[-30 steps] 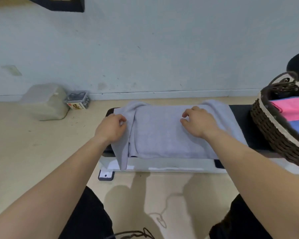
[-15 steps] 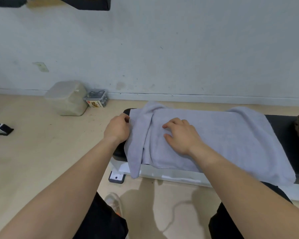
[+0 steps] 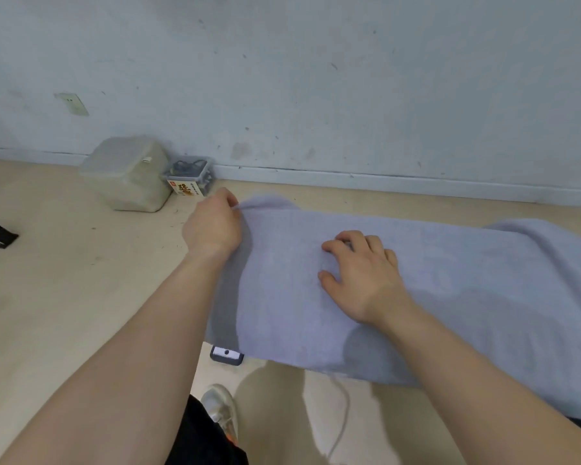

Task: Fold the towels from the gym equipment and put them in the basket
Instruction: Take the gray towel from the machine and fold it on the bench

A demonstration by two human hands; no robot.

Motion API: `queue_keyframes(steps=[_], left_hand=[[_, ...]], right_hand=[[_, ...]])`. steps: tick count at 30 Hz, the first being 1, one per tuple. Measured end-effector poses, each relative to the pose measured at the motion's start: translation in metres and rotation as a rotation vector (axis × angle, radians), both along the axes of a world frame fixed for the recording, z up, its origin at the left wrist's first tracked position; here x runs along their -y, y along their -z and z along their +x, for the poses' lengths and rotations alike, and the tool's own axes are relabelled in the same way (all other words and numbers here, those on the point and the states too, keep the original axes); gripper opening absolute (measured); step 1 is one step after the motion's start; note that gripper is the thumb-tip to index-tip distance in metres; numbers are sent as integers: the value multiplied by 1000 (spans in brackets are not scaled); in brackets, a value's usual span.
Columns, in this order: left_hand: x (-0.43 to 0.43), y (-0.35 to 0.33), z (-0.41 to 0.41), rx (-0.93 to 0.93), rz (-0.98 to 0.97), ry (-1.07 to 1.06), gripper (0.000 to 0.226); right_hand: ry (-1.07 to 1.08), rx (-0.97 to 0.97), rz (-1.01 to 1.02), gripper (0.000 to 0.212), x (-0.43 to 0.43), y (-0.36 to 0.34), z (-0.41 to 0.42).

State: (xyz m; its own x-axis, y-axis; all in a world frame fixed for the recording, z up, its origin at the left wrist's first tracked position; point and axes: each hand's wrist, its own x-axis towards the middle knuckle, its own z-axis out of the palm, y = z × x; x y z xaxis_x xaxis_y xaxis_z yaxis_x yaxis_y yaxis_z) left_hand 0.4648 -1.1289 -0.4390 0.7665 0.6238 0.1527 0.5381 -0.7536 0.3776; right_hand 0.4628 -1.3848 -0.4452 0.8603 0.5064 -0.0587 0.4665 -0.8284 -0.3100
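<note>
One grey towel (image 3: 457,283), cut off rightward; left hand (image 3: 212,226) pinching its corner, right hand (image 3: 359,273) spread atop

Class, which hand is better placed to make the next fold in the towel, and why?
Probably the left hand: it pinches the towel at its end corner, while the right hand only presses on its middle.

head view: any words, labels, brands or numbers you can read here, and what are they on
Nothing here is sharp enough to quote.
yellow label on the small clear box by the wall: a red square and dark characters, too blurred to read.
towel, grey tub: no writing shows.
</note>
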Motion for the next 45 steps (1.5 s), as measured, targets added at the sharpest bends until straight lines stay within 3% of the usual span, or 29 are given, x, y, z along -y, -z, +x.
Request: queue_keyframes(steps=[3, 8, 12, 16, 20, 23, 36, 40, 45], left_hand=[[13, 0, -2, -57, -35, 47, 36], [61, -2, -36, -89, 23, 380, 53], [87, 26, -76, -270, 86, 519, 70], [84, 28, -94, -274, 112, 522, 71], [84, 16, -93, -266, 92, 517, 74], [104, -3, -77, -160, 22, 509, 73], [341, -21, 23, -4, -58, 1003, 45], [400, -18, 65, -103, 82, 1064, 45], [436, 1, 97, -371, 208, 1031, 58]], right_hand=[[-1, 2, -11, 54, 1, -1, -4], [-8, 61, -51, 64, 3, -2, -16], [-15, 36, -102, 77, 5, 10, -35], [-32, 43, -103, 87, 7, 15, -56], [-1, 12, 27, 71, 26, -4, -54], [96, 58, 133, 66, 58, -24, -44], [535, 59, 29, 59, 264, -28, -28], [525, -22, -59, 59, 287, -17, -31], [503, -117, -167, 66, 304, -9, -31]])
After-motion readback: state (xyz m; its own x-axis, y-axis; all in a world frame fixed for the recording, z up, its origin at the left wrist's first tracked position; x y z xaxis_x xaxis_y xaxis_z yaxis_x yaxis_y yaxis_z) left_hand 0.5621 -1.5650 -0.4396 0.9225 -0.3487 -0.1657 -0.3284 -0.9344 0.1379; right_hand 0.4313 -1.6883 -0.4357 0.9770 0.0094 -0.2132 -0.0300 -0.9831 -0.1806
